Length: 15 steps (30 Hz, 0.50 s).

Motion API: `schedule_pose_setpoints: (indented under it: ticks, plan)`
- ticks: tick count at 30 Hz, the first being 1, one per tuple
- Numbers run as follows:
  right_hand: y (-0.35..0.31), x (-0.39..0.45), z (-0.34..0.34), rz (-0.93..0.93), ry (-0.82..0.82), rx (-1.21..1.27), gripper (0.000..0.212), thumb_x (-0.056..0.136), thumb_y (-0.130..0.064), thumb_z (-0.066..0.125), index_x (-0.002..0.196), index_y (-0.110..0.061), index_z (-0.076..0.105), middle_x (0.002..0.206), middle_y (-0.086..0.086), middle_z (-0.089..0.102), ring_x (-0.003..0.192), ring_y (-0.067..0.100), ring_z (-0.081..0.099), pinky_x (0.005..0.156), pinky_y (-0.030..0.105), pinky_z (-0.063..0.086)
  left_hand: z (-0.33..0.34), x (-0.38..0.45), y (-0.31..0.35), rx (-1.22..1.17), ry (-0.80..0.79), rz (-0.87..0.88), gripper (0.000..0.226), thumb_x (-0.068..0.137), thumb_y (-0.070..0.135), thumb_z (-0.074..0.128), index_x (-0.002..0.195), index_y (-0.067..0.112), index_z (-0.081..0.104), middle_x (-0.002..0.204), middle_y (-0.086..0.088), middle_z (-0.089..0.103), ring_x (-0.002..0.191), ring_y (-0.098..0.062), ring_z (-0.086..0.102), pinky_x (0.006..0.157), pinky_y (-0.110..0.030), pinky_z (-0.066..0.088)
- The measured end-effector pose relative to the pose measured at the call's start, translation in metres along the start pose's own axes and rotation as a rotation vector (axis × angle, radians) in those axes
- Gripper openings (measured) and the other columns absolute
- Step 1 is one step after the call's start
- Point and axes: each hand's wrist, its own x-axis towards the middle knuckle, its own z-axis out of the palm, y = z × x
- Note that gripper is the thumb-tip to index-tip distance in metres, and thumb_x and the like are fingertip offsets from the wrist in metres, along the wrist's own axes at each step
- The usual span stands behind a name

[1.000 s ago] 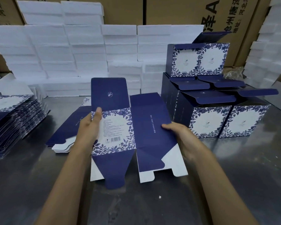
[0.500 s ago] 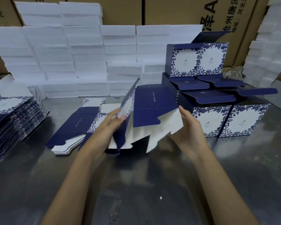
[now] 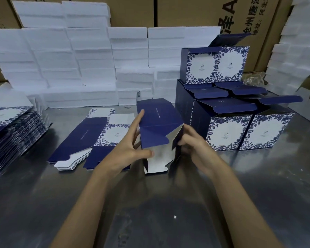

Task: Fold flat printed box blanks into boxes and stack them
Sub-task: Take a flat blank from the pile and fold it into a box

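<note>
A navy and white box blank [image 3: 157, 129], squared up into a tube, lies on its side at the middle of the steel table [image 3: 150, 212], its bottom flaps facing me. My left hand [image 3: 131, 145] holds its left side, fingers stretched along the wall and thumb pressing on a white inner flap. My right hand [image 3: 191, 147] grips the right side flap with curled fingers. A short pile of flat blanks [image 3: 89, 138] lies just left. Folded boxes [image 3: 227, 129] with open lids stand stacked at the right.
A tall pile of flat blanks [image 3: 9, 133] sits at the left table edge. White foam boxes [image 3: 89, 68] form a wall along the back and right, with brown cartons [image 3: 195, 11] behind them. A small white scrap [image 3: 175, 216] lies on the table near me.
The blank lay flat under both hands a second ago. It was lifted, opened into a tube and turned, and my hands now work at its bottom flaps.
</note>
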Motion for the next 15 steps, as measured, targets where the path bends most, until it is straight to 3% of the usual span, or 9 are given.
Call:
schedule_pose_setpoints:
  ticks: [3, 6, 8, 10, 15]
  plan:
    - [0.003, 0.001, 0.001, -0.011, 0.005, -0.051, 0.068, 0.062, -0.028, 0.077, 0.127, -0.039, 0.060, 0.127, -0.014, 0.068, 0.115, 0.008, 0.066, 0.099, 0.034, 0.047, 0.007, 0.002, 0.005, 0.035, 0.134, 0.051, 0.075, 0.085, 0.006, 0.076, 0.141, 0.046, 0.045, 0.134, 0.026, 0.057, 0.127, 0.002, 0.052, 0.096, -0.014, 0.048]
    - [0.005, 0.000, 0.000, -0.013, 0.024, -0.126, 0.079, 0.067, -0.034, 0.086, 0.138, -0.037, 0.052, 0.137, -0.014, 0.062, 0.121, 0.003, 0.062, 0.101, 0.031, 0.048, 0.009, 0.001, 0.011, 0.032, 0.243, 0.031, 0.046, 0.084, 0.045, 0.072, 0.127, 0.051, 0.057, 0.128, 0.029, 0.059, 0.124, 0.002, 0.054, 0.098, -0.019, 0.046]
    - [0.004, -0.001, 0.004, -0.038, 0.074, -0.184, 0.075, 0.073, -0.036, 0.089, 0.138, -0.036, 0.052, 0.136, -0.016, 0.062, 0.115, -0.003, 0.064, 0.091, 0.023, 0.053, 0.008, -0.001, 0.015, 0.034, 0.263, 0.008, 0.046, 0.077, 0.061, 0.066, 0.122, 0.052, 0.059, 0.121, 0.035, 0.060, 0.117, 0.007, 0.056, 0.097, -0.021, 0.041]
    - [0.006, -0.001, 0.010, -0.101, 0.161, -0.244, 0.061, 0.080, -0.036, 0.085, 0.133, -0.035, 0.054, 0.129, -0.018, 0.065, 0.108, -0.007, 0.064, 0.080, 0.014, 0.054, 0.010, -0.002, 0.017, 0.032, 0.259, 0.006, 0.047, 0.076, 0.064, 0.065, 0.121, 0.052, 0.060, 0.119, 0.036, 0.060, 0.116, 0.009, 0.057, 0.098, -0.022, 0.041]
    - [0.010, -0.001, 0.023, -0.180, 0.321, -0.466, 0.039, 0.087, -0.042, 0.077, 0.118, -0.038, 0.053, 0.117, -0.020, 0.067, 0.106, -0.001, 0.063, 0.085, 0.024, 0.055, 0.015, -0.002, 0.020, 0.028, 0.306, -0.001, 0.042, 0.077, 0.051, 0.072, 0.118, 0.046, 0.062, 0.128, 0.025, 0.061, 0.120, -0.004, 0.057, 0.103, -0.027, 0.044]
